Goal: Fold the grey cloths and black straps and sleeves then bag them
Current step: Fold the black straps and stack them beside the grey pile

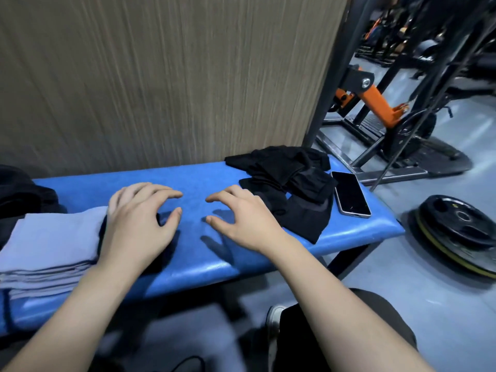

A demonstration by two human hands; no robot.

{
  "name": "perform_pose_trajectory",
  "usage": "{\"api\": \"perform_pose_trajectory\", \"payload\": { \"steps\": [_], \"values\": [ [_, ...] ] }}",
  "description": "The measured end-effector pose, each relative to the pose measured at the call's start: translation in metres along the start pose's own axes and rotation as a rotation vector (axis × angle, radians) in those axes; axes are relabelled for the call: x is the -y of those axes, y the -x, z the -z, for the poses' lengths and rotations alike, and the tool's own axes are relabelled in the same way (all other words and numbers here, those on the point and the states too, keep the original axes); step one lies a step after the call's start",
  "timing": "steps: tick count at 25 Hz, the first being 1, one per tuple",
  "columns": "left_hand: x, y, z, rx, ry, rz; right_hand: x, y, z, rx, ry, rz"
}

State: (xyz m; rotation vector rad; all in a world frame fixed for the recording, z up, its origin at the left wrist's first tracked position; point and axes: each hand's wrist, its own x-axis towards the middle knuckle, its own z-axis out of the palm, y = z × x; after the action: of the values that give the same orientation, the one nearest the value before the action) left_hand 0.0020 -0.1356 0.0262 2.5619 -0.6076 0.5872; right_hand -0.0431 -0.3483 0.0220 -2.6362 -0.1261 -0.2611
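Grey cloths (51, 242) are lying folded at the bench's (204, 181) left end while the left hand (139, 224) and right hand (244, 218) are hovering open and empty, black sleeves (290, 189) still waiting unfolded toward its right end.

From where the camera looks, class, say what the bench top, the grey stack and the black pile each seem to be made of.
Bench top: probably vinyl or leatherette padding, blue with a glossy sheen along the front edge.
Grey stack: soft woven cloth, matte, folded in layers.
Black pile: thin, likely stretchy fabric, matte and limply crumpled.
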Motion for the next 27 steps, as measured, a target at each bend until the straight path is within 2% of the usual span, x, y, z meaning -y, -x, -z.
{"api": "perform_pose_trajectory", "payload": {
  "steps": [5,11,15,27],
  "values": [
    [-0.034,-0.003,-0.022,0.003,0.081,-0.072,-0.039,0.020,0.029,-0.132,0.053,-0.092],
    [-0.060,-0.009,-0.045,0.032,0.146,-0.127,-0.113,0.017,0.056,-0.358,0.272,-0.358],
    [-0.061,-0.014,-0.056,0.043,0.157,-0.143,-0.129,-0.003,0.051,-0.364,0.427,-0.366],
    [-0.066,-0.032,-0.073,0.044,0.203,-0.150,-0.135,-0.053,0.029,-0.345,0.520,-0.408]
  ]
}}
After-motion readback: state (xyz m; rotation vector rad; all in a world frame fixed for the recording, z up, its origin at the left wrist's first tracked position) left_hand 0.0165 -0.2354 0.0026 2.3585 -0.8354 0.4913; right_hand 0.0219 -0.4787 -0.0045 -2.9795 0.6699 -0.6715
